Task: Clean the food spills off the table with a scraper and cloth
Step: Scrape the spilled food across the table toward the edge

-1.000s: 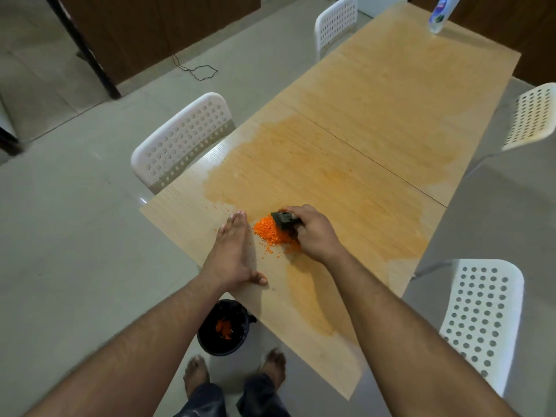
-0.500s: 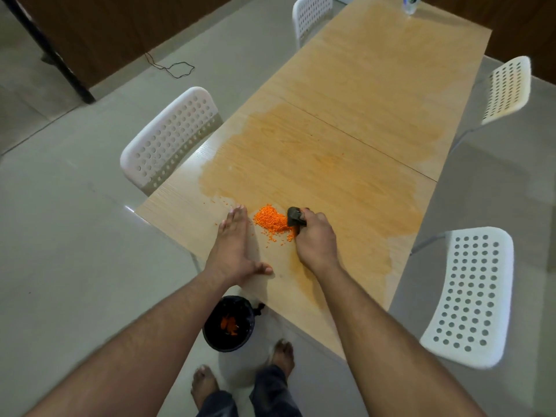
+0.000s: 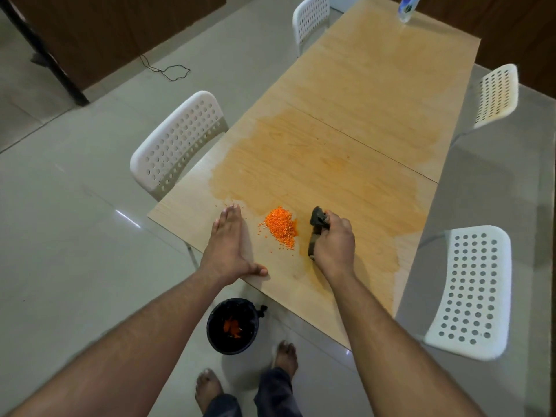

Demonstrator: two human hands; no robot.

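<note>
Your feet (image 3: 284, 356) standing beside black bin (image 3: 232, 325) under table (image 3: 376, 121) edge. Your left hand (image 3: 227, 246) lying flat, fingers straight, on near corner. Your right hand (image 3: 332, 242) gripping dark scraper (image 3: 316, 228), blade on wood. Orange crumbs (image 3: 280, 227) sitting piled between hands, apart from both. Bottle (image 3: 406, 6) standing at far end.

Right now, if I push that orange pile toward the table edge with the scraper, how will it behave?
The orange pile is loose small grains, so it will probably spread rather than slide as one lump. Strays already lie around it, so some will likely escape past the scraper in your right hand. Your flat left hand could wall them in.
</note>
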